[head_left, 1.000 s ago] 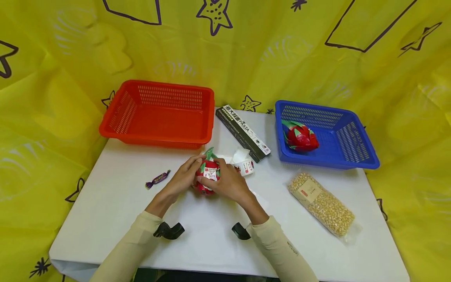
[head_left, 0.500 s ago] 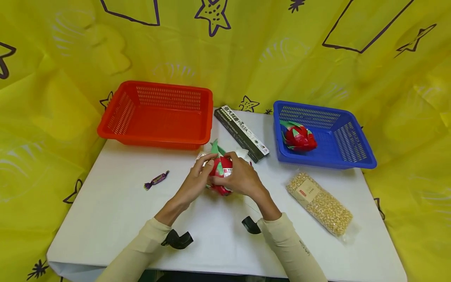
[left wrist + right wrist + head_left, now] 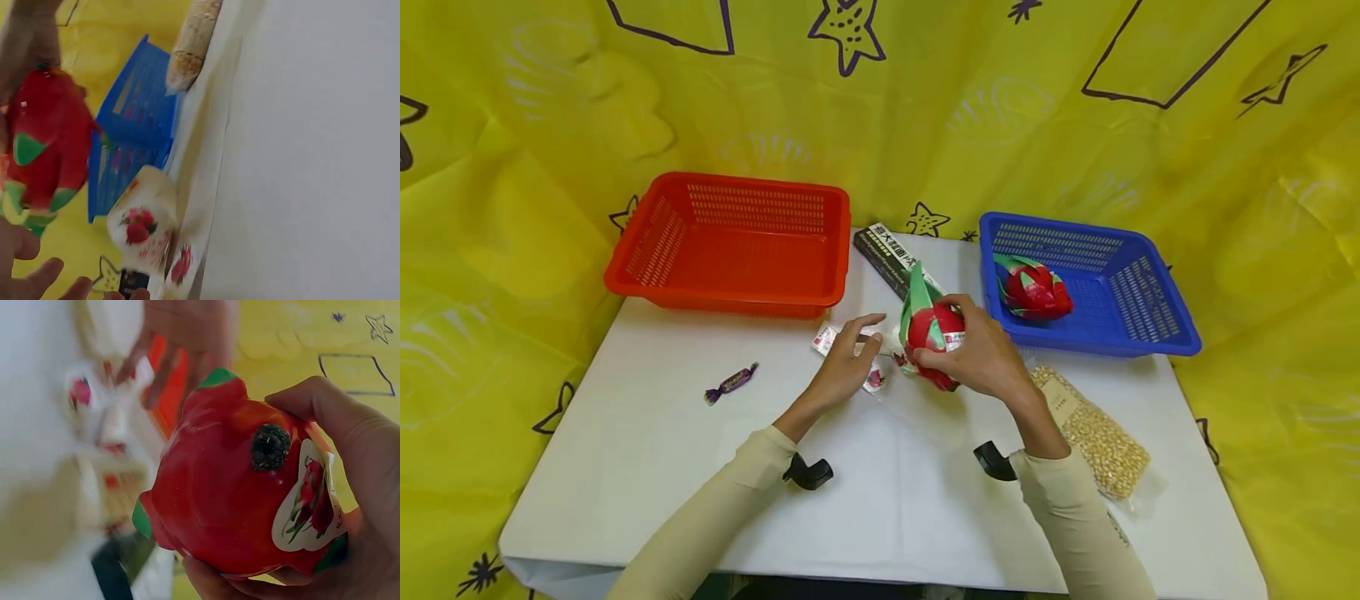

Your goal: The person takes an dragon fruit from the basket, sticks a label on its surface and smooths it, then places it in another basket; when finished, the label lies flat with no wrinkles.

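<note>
My right hand point(image 3: 985, 354) grips an artificial-looking red dragon fruit point(image 3: 925, 329) with green leaf tips, lifted over the table. A white sticker with a printed picture shows on the side of the dragon fruit point(image 3: 219, 487) in the right wrist view. My left hand point(image 3: 844, 362) is apart from the fruit, its fingers spread loosely and holding nothing. Close by that hand lies a white strip of labels point(image 3: 874, 380) printed with dragon fruits, partly hidden. The left wrist view shows a curled white part of the label strip point(image 3: 142, 219).
Another red dragon fruit point(image 3: 1037, 290) sits in the blue basket point(image 3: 1093, 340). A red basket point(image 3: 737, 287) stands back left. The black pasta box point(image 3: 887, 258) lies between the baskets, a purple-wrapped candy point(image 3: 732, 383) at left, a corn kernel bag point(image 3: 1101, 437) at right.
Both hands were on the dragon fruit; the left has let go. The right hand has carried the fruit to the right and up, with its leaves now over the pasta box.
</note>
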`<state>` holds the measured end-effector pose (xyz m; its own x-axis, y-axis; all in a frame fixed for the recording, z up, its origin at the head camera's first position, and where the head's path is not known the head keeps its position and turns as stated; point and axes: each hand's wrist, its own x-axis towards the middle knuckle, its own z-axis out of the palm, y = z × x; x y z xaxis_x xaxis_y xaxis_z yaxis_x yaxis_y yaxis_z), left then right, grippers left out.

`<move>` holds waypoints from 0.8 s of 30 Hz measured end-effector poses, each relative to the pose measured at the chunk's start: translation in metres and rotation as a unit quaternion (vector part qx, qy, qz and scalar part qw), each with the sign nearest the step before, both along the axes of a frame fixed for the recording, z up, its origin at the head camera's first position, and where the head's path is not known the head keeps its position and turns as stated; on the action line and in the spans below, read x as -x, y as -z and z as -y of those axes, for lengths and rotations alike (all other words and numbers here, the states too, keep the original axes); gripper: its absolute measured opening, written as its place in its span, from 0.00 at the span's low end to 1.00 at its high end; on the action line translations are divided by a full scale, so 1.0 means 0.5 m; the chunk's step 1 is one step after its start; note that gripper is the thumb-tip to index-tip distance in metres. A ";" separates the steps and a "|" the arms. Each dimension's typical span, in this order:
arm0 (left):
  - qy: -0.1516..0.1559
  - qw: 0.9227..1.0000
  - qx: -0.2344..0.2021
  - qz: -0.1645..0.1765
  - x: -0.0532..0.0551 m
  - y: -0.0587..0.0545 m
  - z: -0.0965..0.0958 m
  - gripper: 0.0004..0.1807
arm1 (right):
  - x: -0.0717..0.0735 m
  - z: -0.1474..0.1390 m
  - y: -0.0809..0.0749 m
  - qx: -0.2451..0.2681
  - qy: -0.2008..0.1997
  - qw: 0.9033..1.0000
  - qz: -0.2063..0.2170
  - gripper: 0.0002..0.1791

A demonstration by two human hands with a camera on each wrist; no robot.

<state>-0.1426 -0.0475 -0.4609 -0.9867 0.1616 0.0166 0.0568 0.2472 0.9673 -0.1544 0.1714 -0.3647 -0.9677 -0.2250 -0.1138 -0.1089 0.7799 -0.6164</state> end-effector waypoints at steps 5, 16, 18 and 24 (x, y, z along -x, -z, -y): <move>0.080 0.995 0.056 -0.034 0.037 -0.003 -0.074 0.26 | 0.020 -0.068 -0.053 -0.009 0.004 1.000 -0.018 0.48; 0.213 0.948 0.188 -0.141 0.062 -0.052 -0.188 0.30 | 0.102 -0.235 -0.143 -0.064 0.025 0.998 -0.008 0.51; 0.220 0.946 0.190 -0.144 0.065 -0.053 -0.198 0.32 | 0.122 -0.263 -0.150 -0.073 0.029 0.997 0.000 0.53; 0.233 0.940 0.211 -0.135 0.075 -0.056 -0.222 0.34 | 0.184 -0.340 -0.148 -0.099 0.021 0.995 0.016 0.54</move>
